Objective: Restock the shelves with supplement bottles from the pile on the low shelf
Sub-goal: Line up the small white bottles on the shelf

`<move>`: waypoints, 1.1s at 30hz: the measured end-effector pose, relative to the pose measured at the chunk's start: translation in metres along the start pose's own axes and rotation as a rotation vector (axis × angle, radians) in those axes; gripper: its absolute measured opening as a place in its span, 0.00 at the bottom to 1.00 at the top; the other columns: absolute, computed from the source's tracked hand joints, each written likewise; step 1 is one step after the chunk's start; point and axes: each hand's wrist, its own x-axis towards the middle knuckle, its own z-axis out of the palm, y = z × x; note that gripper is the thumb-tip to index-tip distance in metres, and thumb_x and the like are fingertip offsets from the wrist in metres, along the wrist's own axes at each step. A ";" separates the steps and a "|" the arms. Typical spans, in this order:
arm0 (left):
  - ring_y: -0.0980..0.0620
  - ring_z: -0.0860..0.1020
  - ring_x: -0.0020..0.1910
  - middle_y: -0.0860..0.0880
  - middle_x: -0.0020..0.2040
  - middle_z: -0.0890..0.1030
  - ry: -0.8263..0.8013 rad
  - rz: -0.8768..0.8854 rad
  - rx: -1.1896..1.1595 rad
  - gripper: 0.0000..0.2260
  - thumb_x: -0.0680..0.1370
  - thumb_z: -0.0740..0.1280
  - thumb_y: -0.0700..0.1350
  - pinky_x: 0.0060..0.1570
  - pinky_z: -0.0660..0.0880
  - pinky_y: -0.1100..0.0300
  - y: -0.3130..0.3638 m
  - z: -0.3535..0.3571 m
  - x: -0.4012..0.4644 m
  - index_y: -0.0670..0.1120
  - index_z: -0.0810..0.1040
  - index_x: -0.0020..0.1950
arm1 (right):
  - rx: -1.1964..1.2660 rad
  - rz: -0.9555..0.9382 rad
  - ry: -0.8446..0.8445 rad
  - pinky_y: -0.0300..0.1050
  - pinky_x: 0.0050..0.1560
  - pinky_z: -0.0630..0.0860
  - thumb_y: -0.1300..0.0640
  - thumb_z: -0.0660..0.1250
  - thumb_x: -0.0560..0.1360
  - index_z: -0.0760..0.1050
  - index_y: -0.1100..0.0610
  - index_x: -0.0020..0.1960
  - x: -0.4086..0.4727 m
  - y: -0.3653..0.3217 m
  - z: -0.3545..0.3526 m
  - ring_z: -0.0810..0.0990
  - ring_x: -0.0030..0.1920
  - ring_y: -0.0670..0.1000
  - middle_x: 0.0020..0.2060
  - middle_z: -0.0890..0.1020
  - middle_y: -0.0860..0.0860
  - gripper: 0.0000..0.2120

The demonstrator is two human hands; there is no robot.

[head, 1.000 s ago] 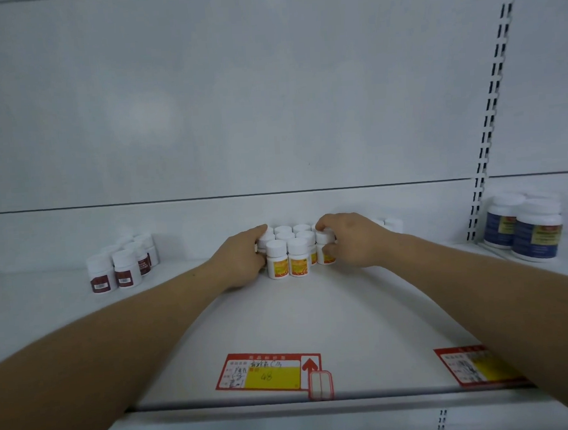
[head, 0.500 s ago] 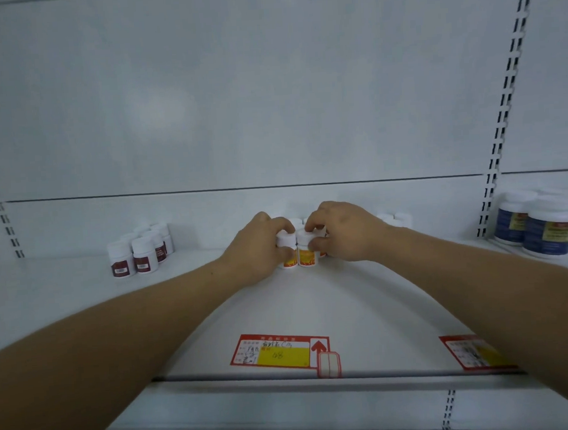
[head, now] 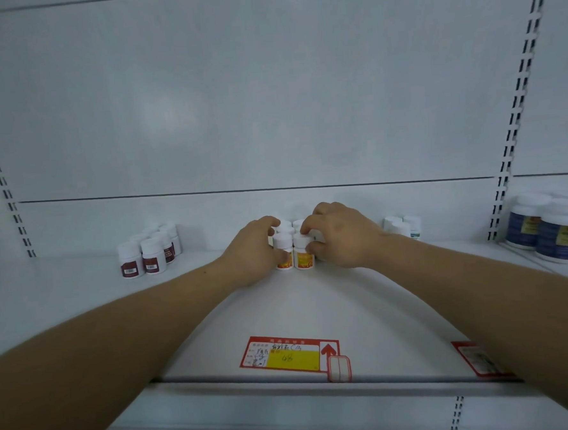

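Supplement bottles (head: 294, 250) stay gripped between left hand (head: 250, 255) and right hand (head: 340, 236), now squeezed narrower.

Soft even light, fisheye-bowed edges

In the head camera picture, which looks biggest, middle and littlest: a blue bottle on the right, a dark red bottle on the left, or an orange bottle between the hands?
1. Blue-label bottle, clearly biggest.
2. Dark red-label bottle and orange-label bottle look about alike, so I won't rank them.
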 end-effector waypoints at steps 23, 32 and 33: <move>0.50 0.65 0.70 0.50 0.75 0.62 -0.177 -0.082 0.016 0.36 0.75 0.68 0.46 0.67 0.61 0.60 -0.002 0.003 -0.002 0.49 0.51 0.77 | 0.122 0.268 -0.123 0.44 0.42 0.63 0.51 0.64 0.77 0.66 0.56 0.48 -0.007 0.027 0.005 0.70 0.46 0.53 0.51 0.76 0.55 0.10; 0.55 0.71 0.51 0.64 0.49 0.72 -0.188 -0.068 -0.007 0.16 0.74 0.67 0.44 0.43 0.68 0.69 -0.002 0.002 0.002 0.62 0.68 0.55 | 0.120 0.297 -0.141 0.45 0.47 0.68 0.47 0.65 0.75 0.69 0.57 0.60 -0.002 0.031 0.006 0.73 0.52 0.55 0.57 0.76 0.56 0.19; 0.55 0.72 0.50 0.64 0.45 0.71 -0.184 -0.067 -0.006 0.15 0.74 0.68 0.44 0.41 0.68 0.71 -0.002 0.002 0.002 0.62 0.66 0.48 | 0.115 0.292 -0.136 0.46 0.51 0.68 0.46 0.65 0.75 0.68 0.56 0.66 -0.002 0.031 0.004 0.72 0.57 0.56 0.61 0.75 0.56 0.23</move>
